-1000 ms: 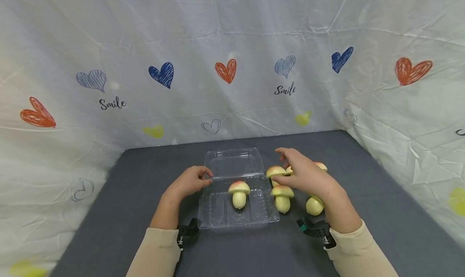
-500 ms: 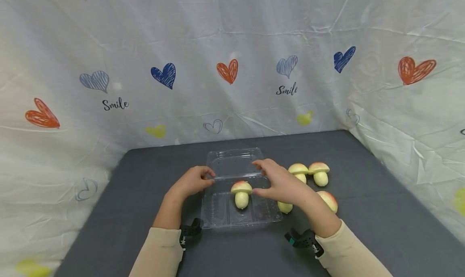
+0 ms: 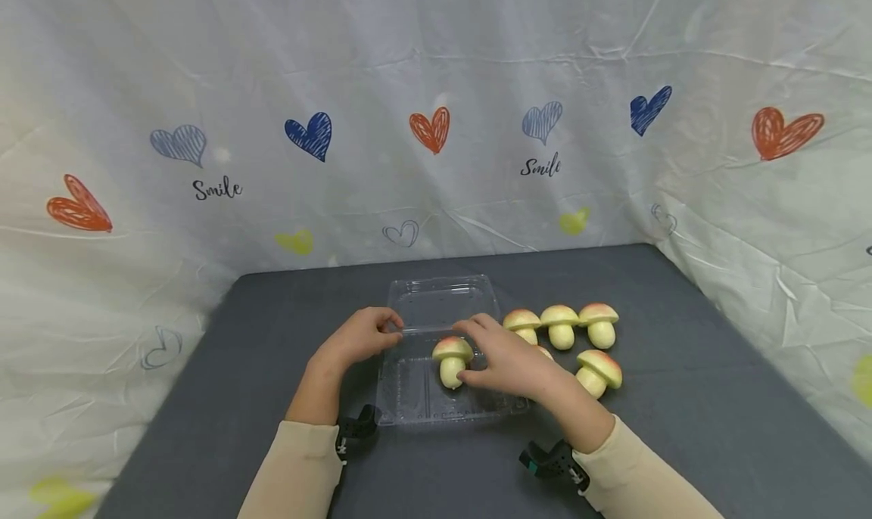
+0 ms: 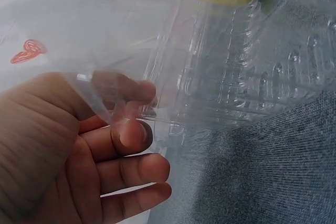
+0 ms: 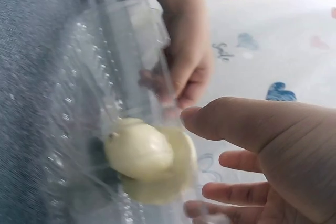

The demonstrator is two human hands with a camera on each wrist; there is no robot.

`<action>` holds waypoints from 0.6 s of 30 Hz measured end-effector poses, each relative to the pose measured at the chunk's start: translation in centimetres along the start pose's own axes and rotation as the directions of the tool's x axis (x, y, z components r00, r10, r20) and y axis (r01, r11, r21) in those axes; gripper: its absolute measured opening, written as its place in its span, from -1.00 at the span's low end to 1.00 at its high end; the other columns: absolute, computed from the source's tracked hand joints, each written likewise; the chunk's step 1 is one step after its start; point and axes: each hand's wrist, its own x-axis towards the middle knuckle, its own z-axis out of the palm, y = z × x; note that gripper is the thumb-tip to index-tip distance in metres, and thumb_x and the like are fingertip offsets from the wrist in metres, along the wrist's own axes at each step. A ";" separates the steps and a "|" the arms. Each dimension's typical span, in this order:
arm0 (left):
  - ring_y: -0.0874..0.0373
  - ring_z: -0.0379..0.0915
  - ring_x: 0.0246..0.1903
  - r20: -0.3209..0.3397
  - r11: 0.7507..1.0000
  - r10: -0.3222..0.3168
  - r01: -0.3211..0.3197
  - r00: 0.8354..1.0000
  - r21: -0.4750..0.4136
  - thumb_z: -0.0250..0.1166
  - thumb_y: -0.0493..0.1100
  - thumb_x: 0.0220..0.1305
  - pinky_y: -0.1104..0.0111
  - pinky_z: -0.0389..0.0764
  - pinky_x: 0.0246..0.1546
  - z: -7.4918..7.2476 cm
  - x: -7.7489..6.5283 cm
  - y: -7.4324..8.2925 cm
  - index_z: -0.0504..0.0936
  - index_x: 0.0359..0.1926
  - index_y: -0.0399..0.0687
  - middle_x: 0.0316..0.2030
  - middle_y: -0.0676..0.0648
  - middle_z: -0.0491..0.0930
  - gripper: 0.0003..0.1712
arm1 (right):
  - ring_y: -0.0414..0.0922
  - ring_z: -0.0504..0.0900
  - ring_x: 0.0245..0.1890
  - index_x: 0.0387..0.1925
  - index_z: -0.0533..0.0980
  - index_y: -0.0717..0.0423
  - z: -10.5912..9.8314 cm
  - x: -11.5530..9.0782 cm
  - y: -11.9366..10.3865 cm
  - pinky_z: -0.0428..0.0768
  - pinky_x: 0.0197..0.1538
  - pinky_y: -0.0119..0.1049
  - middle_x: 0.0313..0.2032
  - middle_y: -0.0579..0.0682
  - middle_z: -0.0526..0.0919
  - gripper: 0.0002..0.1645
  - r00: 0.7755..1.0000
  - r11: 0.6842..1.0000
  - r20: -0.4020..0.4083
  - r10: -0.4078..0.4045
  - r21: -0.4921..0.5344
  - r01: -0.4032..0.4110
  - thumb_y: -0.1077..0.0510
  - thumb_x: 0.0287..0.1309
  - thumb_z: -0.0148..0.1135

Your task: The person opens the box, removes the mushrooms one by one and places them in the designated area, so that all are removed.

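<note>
A clear plastic clamshell box (image 3: pixel 409 394) lies with its lid folded back on the dark table. At its left side my left hand (image 3: pixel 361 336) pinches the rim between thumb and fingers, seen through the plastic in the left wrist view. Inside the tray sits a toy mushroom (image 3: pixel 451 362) with a reddish-yellow cap and pale stem. My right hand (image 3: pixel 507 356) hovers over the box's right part, fingers spread, thumb tip close to the stem. In the right wrist view a gap shows between the thumb and the mushroom (image 5: pixel 139 150).
To the right of the box are several more mushrooms, among them one at the back right (image 3: pixel 599 324) and a tilted one (image 3: pixel 599 371) near my right forearm. Another is mostly hidden behind my right hand. A white curtain (image 3: pixel 368 194) printed with hearts hangs behind the table.
My right hand has moved left and slightly down, from above the mushrooms on the table to beside the one in the box. My left hand has stayed at the rim.
</note>
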 end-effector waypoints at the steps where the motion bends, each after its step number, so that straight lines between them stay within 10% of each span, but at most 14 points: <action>1: 0.08 0.44 -0.53 -0.002 1.000 0.000 0.000 1.000 0.002 0.30 -0.22 0.45 0.22 0.47 -0.46 0.0 0.0 0.0 0.67 0.06 -0.17 -0.46 -0.10 0.55 -0.77 | 0.01 0.60 0.07 0.47 0.34 0.13 0.2 0.0 0.0 0.58 -0.03 -0.07 0.31 0.12 0.39 -0.18 1.000 1.000 0.007 -0.003 -0.007 0.003 -0.02 0.29 0.43; 18: 0.11 0.40 -0.58 -0.010 1.000 0.003 -0.003 1.000 0.006 0.31 -0.22 0.44 0.24 0.44 -0.50 0.2 0.0 0.0 0.68 0.03 -0.13 -0.50 -0.06 0.52 -0.80 | -0.12 0.60 -0.02 0.12 0.54 -0.09 2.2 0.7 -0.2 0.59 -0.08 -0.14 0.10 -0.06 0.56 -0.62 0.996 0.989 -0.002 -0.086 -0.121 0.085 0.13 0.32 0.42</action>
